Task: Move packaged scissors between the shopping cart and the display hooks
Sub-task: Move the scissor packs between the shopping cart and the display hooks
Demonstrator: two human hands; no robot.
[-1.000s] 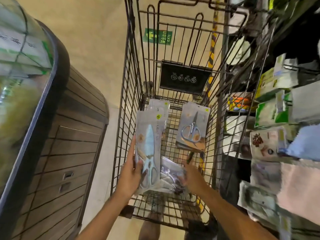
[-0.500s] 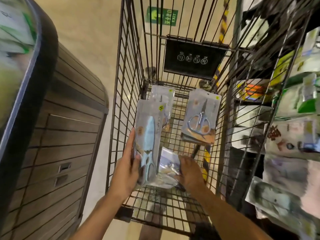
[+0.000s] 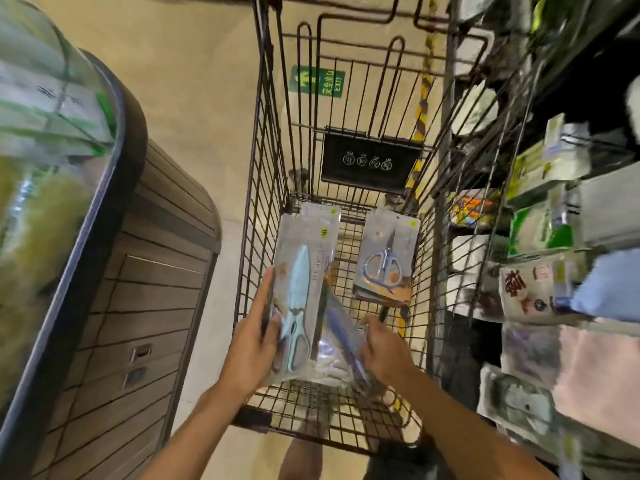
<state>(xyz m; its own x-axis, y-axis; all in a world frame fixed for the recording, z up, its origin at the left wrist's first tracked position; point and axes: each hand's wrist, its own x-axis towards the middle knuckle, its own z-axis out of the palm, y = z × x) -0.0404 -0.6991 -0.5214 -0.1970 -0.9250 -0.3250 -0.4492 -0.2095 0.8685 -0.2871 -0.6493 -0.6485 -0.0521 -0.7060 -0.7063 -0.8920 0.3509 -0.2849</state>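
Inside the wire shopping cart (image 3: 258, 188), my left hand (image 3: 254, 341) grips a pack of light-blue scissors (image 3: 298, 292) by its left edge, holding it upright with another pack behind it. My right hand (image 3: 384, 355) grips a second clear pack (image 3: 341, 327), tilted on edge and blurred, just above the cart floor. A pack of silver scissors (image 3: 384, 261) lies on a small stack at the cart's far right.
A display rack (image 3: 540, 237) with hanging packaged goods crowds the cart's right side. A curved-glass freezer with wood-slat panelling (image 3: 145, 299) stands to the left. The beige floor carries a green exit sign (image 3: 317, 81). A black notice plate (image 3: 369, 162) hangs on the cart's far end.
My right hand has lifted its clear pack off the cart floor and turned it on edge. The left hand's pack stays about where it was.
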